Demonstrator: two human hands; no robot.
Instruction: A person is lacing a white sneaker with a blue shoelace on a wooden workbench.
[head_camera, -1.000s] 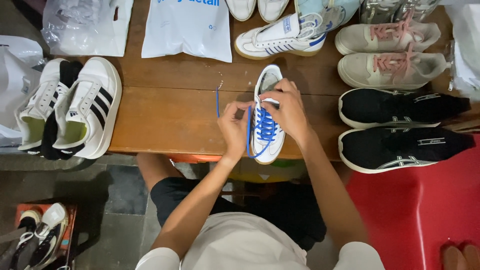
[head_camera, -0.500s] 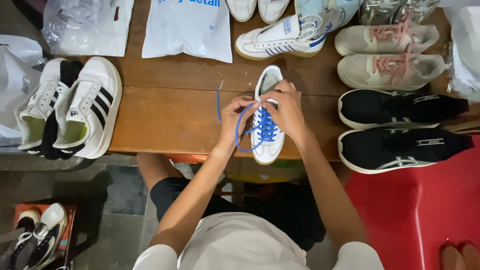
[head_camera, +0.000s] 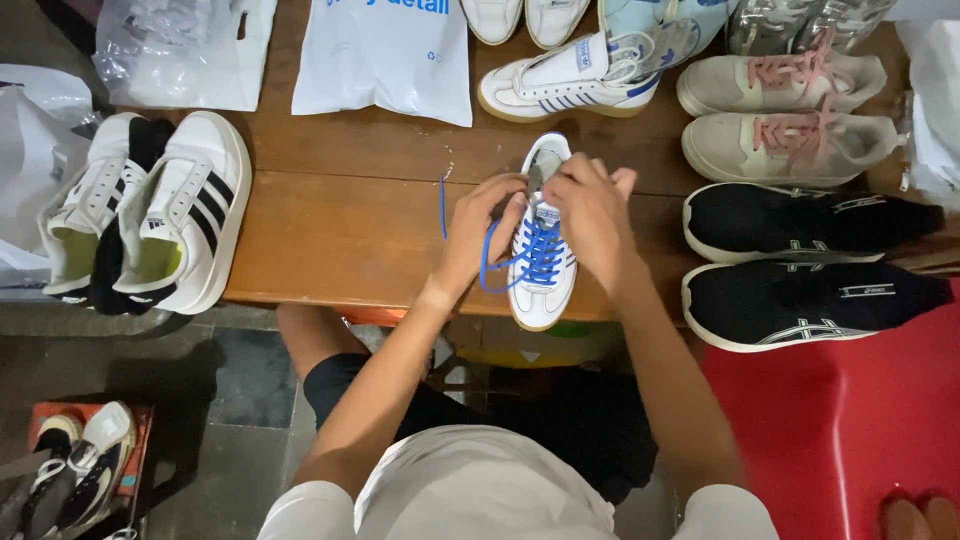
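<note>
Since the earlier frame, the blue lace (head_camera: 492, 262) had bowed out into a wider loop beside the left hand, and both hands had closed in tighter over the top eyelets. At the far left of the wooden table (head_camera: 340, 215) stood a pair of white sneakers with black stripes (head_camera: 150, 225); behind them lay a white plastic bag (head_camera: 385, 55). The left hand (head_camera: 482, 232) was curled, fingers pinched on the blue lace, one free end trailing up across the boards. Just right of it, the white sneaker (head_camera: 542, 290) lay near the table's front edge, toe toward the person. The right hand (head_camera: 590, 212) rested on the shoe's tongue, fingers bent and closed about the lace there. Farther right sat two black running shoes (head_camera: 800, 260), with pink-laced beige shoes (head_camera: 785, 120) behind them.
</note>
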